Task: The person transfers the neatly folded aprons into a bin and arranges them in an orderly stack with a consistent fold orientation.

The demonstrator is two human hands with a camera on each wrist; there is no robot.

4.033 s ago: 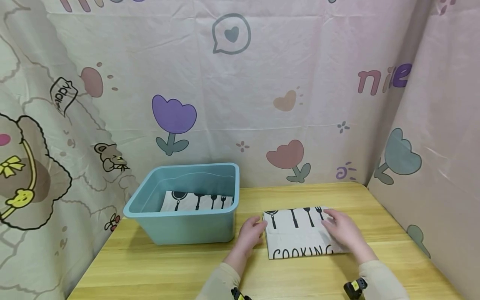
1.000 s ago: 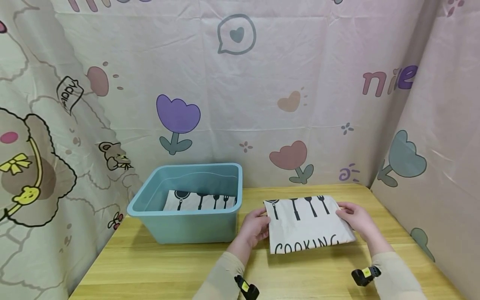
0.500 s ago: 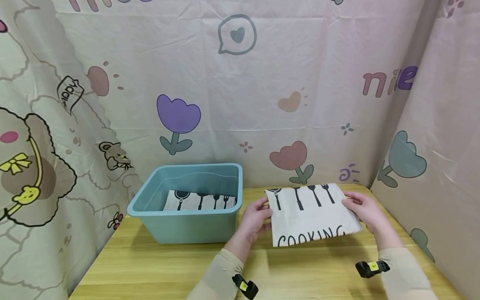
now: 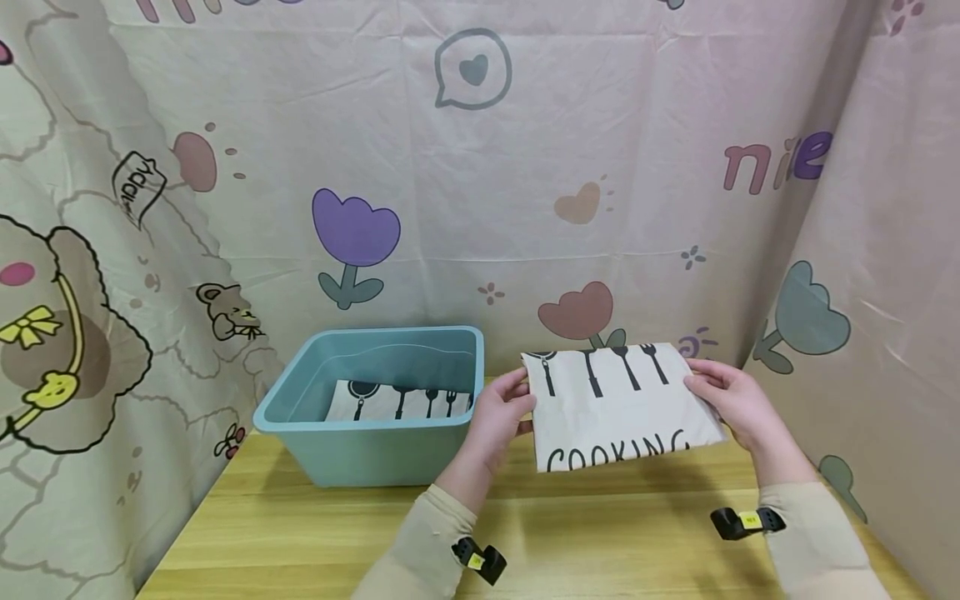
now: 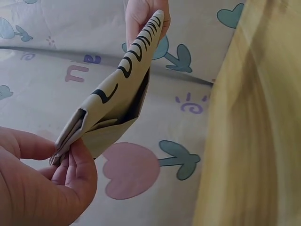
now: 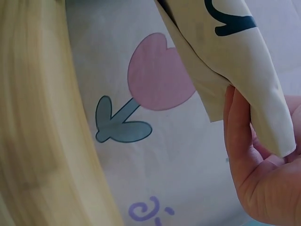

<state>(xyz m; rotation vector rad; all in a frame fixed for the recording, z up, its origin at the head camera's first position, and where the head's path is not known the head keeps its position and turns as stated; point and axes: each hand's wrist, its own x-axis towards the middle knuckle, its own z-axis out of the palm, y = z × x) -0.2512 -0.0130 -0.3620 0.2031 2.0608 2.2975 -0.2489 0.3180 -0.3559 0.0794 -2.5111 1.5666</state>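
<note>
A white folded cloth (image 4: pixel 618 412), printed with black kitchen utensils and the word COOKING, hangs level above the table, its front edge lower than its back. My left hand (image 4: pixel 495 421) pinches its left edge between thumb and fingers; the left wrist view shows the folded layers (image 5: pixel 70 136) there. On the opposite side my right hand (image 4: pixel 731 408) grips the right edge, thumb on top. In the right wrist view fingers (image 6: pixel 239 122) reach under the cloth (image 6: pixel 263 80). Another cloth (image 4: pixel 386 404) with the same utensil print lies inside the blue bin (image 4: pixel 367 454), partly hidden by its front wall.
The bin stands on the wooden table (image 4: pixel 585 533), just left of my left hand. Behind the table hangs a printed curtain (image 4: pixel 480 183), and more curtain covers both sides. Each sleeve carries a small black wrist camera (image 4: pixel 478 560).
Four seconds ago the folded cloth lay flat on the table between my hands. Both hands have since taken its side edges and raised it; it keeps rising in the last second.
</note>
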